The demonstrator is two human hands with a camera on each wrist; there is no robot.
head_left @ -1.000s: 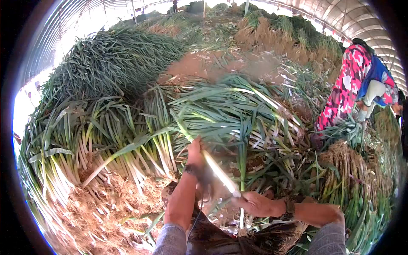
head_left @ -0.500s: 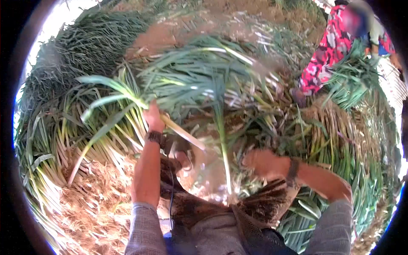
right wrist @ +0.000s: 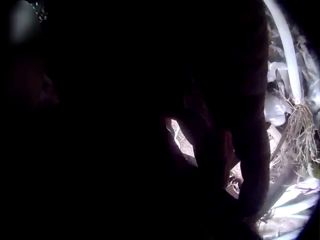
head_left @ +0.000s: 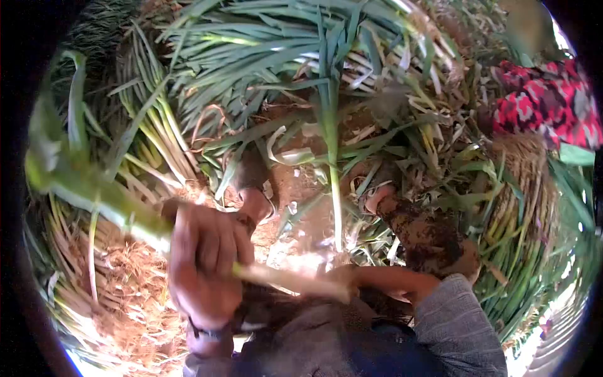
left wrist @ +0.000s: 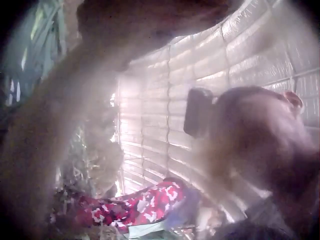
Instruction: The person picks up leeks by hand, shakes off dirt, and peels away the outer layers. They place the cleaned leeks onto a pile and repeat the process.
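Observation:
My left hand (head_left: 210, 261) is curled round a leek (head_left: 292, 280) close in front of my body in the head view. Its green leaves fan out blurred to the upper left, and its pale shank points right. My right hand (head_left: 353, 276) is at the shank's far end by my waist, partly hidden. In the right wrist view its fingers (right wrist: 255, 165) are dark outlines, and I cannot tell whether they grip anything. Another leek (head_left: 333, 169) lies between my feet, its white shank and stringy roots (right wrist: 302, 127) showing in the right wrist view.
Leeks with bushy roots (head_left: 135, 295) are heaped at my left. A large pile of leeks (head_left: 251, 56) lies ahead, with more leeks (head_left: 521, 220) at my right. Loose trimmed leaves (head_left: 295, 154) litter the ground. A person in pink camouflage clothing (head_left: 546, 103) is close on the right.
The held leek swung left, away from my right hand, then came in close to my body. My right hand moved back toward the waist, at the shank's end. The head view tilted down.

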